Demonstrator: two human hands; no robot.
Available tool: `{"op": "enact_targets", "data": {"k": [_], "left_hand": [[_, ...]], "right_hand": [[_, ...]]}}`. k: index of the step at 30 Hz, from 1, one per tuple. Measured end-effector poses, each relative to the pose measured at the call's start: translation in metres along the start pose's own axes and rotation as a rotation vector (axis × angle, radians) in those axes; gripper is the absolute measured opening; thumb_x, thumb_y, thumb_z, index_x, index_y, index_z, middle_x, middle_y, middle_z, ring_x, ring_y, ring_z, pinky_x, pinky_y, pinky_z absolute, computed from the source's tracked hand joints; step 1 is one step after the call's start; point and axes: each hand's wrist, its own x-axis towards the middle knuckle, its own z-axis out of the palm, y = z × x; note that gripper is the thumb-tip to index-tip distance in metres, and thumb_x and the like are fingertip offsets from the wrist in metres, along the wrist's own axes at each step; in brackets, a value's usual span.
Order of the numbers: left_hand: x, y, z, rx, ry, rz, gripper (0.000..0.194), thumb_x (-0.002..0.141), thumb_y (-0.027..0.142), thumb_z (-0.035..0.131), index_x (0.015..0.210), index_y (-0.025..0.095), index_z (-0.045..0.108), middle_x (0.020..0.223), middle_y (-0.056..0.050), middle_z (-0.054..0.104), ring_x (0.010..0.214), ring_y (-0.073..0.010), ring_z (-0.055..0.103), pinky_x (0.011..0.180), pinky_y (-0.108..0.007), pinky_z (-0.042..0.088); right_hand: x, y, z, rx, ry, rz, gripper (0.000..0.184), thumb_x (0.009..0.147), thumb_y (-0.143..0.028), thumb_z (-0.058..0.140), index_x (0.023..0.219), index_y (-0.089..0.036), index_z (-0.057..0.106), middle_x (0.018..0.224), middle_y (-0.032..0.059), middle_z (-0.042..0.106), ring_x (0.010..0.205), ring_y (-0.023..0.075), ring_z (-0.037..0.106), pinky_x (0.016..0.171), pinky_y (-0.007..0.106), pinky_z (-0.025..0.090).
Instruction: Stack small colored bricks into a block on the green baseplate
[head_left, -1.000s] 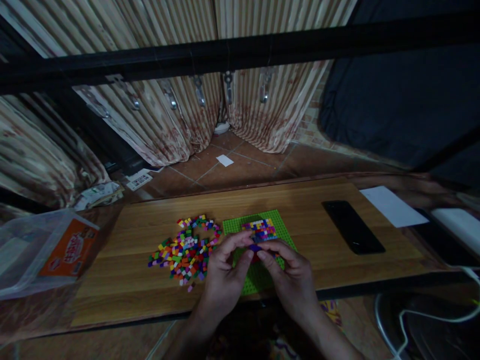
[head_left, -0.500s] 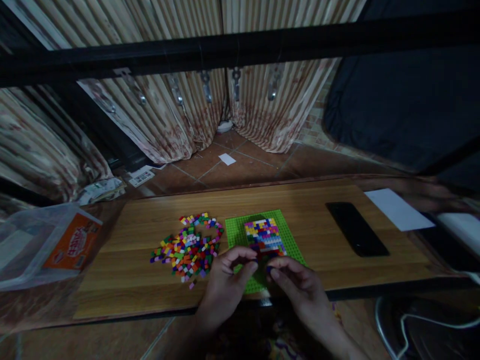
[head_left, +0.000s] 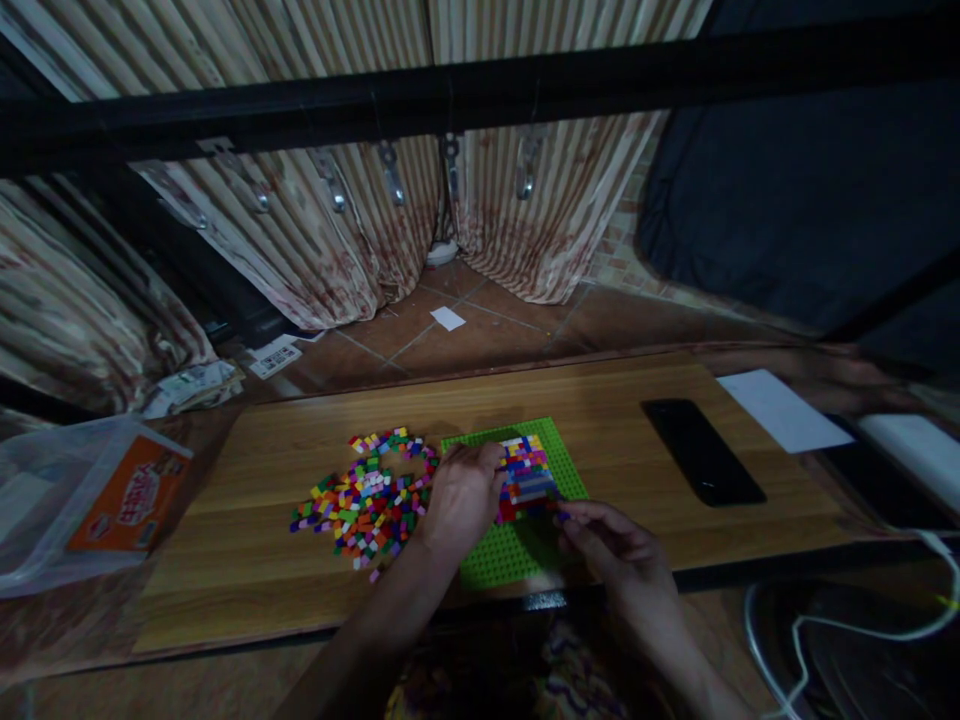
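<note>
Head view: right fingers [head_left: 574, 518] pinch a small brick [head_left: 562, 517] beside the baseplate [head_left: 495, 560].

Wooden table [head_left: 645, 470] and what lies on it

A green baseplate [head_left: 510, 550] (partly studded with coloured bricks) sits near the front edge, a loose brick pile [head_left: 360, 495] just left of it, a black phone [head_left: 701, 450] and white paper [head_left: 784, 410] to the right.

2 hands are seen: the left hand [head_left: 463, 495] and the right hand [head_left: 621, 551]. 1 green baseplate [head_left: 501, 555], 1 phone [head_left: 702, 451], 1 paper sheet [head_left: 784, 411] and 1 plastic bag [head_left: 82, 500] are counted. The loose bricks [head_left: 363, 500] are too many and too small to be counted.
</note>
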Motion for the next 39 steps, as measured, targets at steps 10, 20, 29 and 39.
{"op": "enact_targets", "data": {"k": [10,20,29,39], "left_hand": [[0.001,-0.001,0.001,0.101,-0.029,0.124,0.013,0.089,0.018,0.053,0.080,0.021,0.063,0.080,-0.003,0.065,0.078,-0.0193,0.057,0.080,-0.035,0.043],[-0.021,0.005,0.010,0.214,0.044,0.112,0.018,0.089,0.014,0.052,0.101,0.018,0.064,0.092,-0.006,0.066,0.083,-0.0216,0.057,0.079,-0.036,0.045],[-0.019,0.014,0.008,0.253,0.019,0.142,0.016,0.088,0.010,0.048,0.093,0.013,0.063,0.088,-0.009,0.065,0.087,-0.0232,0.057,0.081,-0.038,0.047],[-0.037,0.006,0.005,-0.132,0.196,-0.188,0.032,0.090,0.009,0.042,0.115,0.017,0.061,0.099,-0.007,0.067,0.094,-0.0190,0.061,0.087,-0.034,0.049]], "right_hand": [[0.003,0.000,-0.006,-0.026,0.014,-0.041,0.026,0.068,-0.039,0.078,0.084,-0.020,0.073,0.068,0.0013,0.067,0.062,0.0128,0.060,0.058,0.024,0.049],[0.008,0.002,-0.005,-0.036,-0.003,-0.022,0.034,0.072,-0.045,0.074,0.096,-0.021,0.073,0.085,0.0050,0.074,0.066,0.0145,0.066,0.065,0.028,0.054],[0.023,0.008,0.006,-0.307,-0.034,-0.326,0.030,0.081,-0.046,0.064,0.095,-0.020,0.070,0.093,0.0068,0.070,0.086,0.0203,0.065,0.080,0.037,0.052],[0.054,0.026,0.030,-0.605,0.019,-0.662,0.018,0.081,-0.041,0.064,0.089,-0.029,0.076,0.121,0.0065,0.056,0.116,0.0248,0.048,0.099,0.047,0.037]]}}
